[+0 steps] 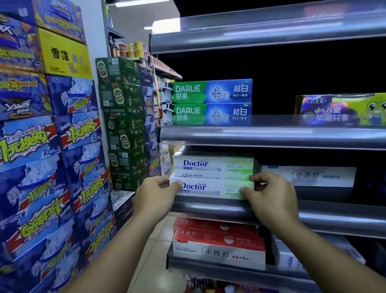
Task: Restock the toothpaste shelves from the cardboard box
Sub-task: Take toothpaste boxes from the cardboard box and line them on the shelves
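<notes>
Right now I have the lower Doctor toothpaste box (212,188) by both ends, lying lengthwise at the front of the middle shelf (333,218) with its printed face toward me. My left hand (153,196) grips the left end, thumb on the front face and fingers curled round the end; my right hand (270,195) pinches the right end the same way, thumb low on the green part of the face and fingers bent over the top corner. A second Doctor box (212,164) lies flat on top of the one I hold, touching it. Just beside them to the right, on the same shelf, lies a white box (311,177) with blue print, set further back. One shelf up, two green-and-blue Darlie boxes (208,93) are stacked one on the other, and well to their right lies a bright green children's toothpaste box (352,111). One shelf down, directly under my hands, are red-and-white boxes (219,240) stacked two high. Across the aisle on my left stand tall piles of blue drink cases (25,161), a yellow case (65,54) near the top, and beyond them a stack of green cases (124,119).
</notes>
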`<action>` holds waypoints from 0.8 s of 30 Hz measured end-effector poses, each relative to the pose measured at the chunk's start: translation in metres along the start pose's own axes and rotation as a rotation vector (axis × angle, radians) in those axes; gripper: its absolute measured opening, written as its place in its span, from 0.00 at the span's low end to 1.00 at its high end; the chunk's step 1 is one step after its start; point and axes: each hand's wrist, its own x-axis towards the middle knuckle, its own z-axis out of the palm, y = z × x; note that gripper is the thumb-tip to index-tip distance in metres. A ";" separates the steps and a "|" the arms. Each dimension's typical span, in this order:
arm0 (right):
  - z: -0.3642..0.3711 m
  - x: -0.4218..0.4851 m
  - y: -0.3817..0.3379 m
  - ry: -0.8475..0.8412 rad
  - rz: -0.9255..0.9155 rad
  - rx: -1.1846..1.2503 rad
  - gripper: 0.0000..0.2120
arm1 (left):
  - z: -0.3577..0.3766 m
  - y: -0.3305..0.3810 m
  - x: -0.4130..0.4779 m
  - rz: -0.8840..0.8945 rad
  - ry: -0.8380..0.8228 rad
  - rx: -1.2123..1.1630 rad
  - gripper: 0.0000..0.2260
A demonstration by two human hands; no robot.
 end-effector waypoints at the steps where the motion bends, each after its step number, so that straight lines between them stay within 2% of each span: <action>1: 0.000 -0.001 0.000 0.000 -0.015 -0.027 0.14 | 0.000 -0.001 0.001 0.001 0.001 -0.001 0.29; 6: 0.002 -0.002 -0.001 0.010 -0.053 -0.082 0.15 | 0.003 -0.007 0.006 -0.001 0.010 -0.030 0.31; 13: -0.014 -0.005 -0.020 -0.044 -0.027 -0.049 0.15 | 0.009 0.000 -0.006 0.033 0.079 -0.032 0.13; 16: -0.030 -0.017 -0.020 0.053 -0.165 -0.064 0.16 | 0.012 -0.003 -0.023 0.078 0.219 -0.086 0.16; 18: -0.044 -0.035 -0.006 0.092 -0.298 -0.032 0.16 | 0.019 -0.012 -0.046 0.192 0.325 -0.115 0.13; 20: -0.057 -0.059 0.011 0.100 -0.334 0.014 0.15 | 0.034 -0.027 -0.076 0.292 0.370 -0.111 0.11; 22: -0.064 -0.082 0.034 0.071 -0.290 0.089 0.13 | 0.062 -0.047 -0.112 0.334 0.336 -0.114 0.11; 24: -0.067 -0.109 0.062 0.046 -0.223 0.163 0.11 | 0.093 -0.067 -0.155 0.294 0.216 -0.125 0.10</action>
